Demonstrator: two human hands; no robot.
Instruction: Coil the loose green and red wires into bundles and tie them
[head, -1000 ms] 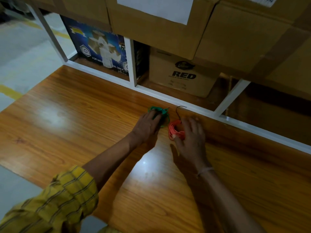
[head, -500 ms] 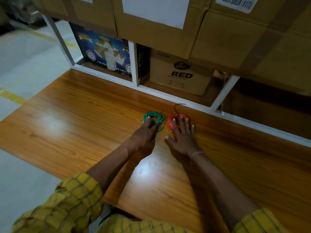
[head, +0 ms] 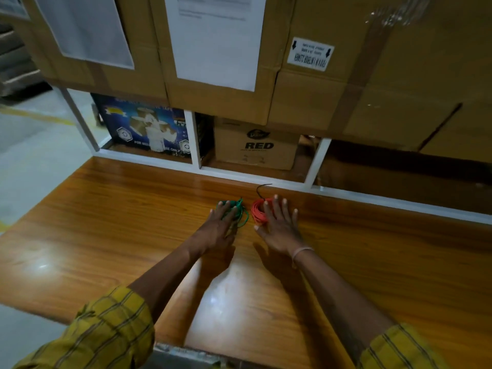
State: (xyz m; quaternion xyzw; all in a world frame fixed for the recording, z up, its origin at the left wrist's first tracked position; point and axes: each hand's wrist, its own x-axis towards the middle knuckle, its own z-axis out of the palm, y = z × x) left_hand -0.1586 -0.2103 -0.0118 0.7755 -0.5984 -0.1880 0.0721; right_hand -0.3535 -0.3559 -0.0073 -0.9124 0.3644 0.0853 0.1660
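Green wire bundle is sitting half under the left hand, which is lying flat with the fingers stretched out over the coil, not gripping anything as far as I can see. A few loose loops are poking out on the side facing the other hand. Right next to it the right hand is doing the same thing, palm down and fingers fanned apart, covering the near-right part of the red wire bundle. So both hands are basically resting open on top of the coils, not pinching them.

The two bundles are lying side by side, close but not touching, near the far edge of the wooden tabletop. A thin dark tie wire is sticking up and curling out from the far side of the red coil. Can't tell whether it's actually knotted around it.

There's a pale band sitting on the right wrist, and both arms are coming out of yellow checked sleeves at the bottom of the view.

Going outward, a white metal frame is running along the back of the table. Behind it a small cardboard box printed RED is sitting beside a blue printed box, and big cardboard cartons with white paper sheets stuck on them are stacking up above.
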